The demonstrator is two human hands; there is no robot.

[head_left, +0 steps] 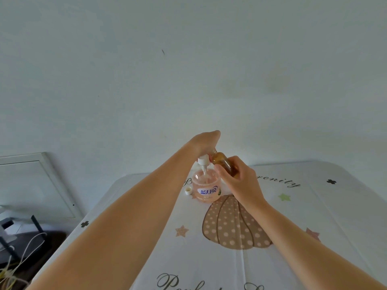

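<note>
Amber bottle (224, 164), small and brown, hangs in the air between the two hands, tilted with its neck up toward the left hand and its base down in the right. The right hand (240, 182) wraps the body, thumb across the near side and fingers curled round behind. The left hand (206, 142) comes over from above with the wrist bent, and its fingers close down on the neck end. They are hidden under the back of the hand, so I cannot tell whether they pinch a cap or the bare neck.

Just under the left hand stands a pink pump bottle (206, 185) (blue label, white characters), its white pump head (202, 160) close beside the amber bottle's shoulder. A small white cap (188, 191) lies just beyond the pump bottle on the left hand's side, apart from both hands. Everything rests on a white tablecloth (314, 206) with a dotted pumpkin print (230, 225) below the right wrist. Outside the left forearm, off the table, a pale frame (48, 181) leans on the wall.

The step in hand looks like working the amber bottle's top while the right hand steadies it. The next move probably calls for a firm right-hand hold and a small turn from the left fingers, kept clear of the pump head. The bottle should come upright first, since it could spill at this tilt.
</note>
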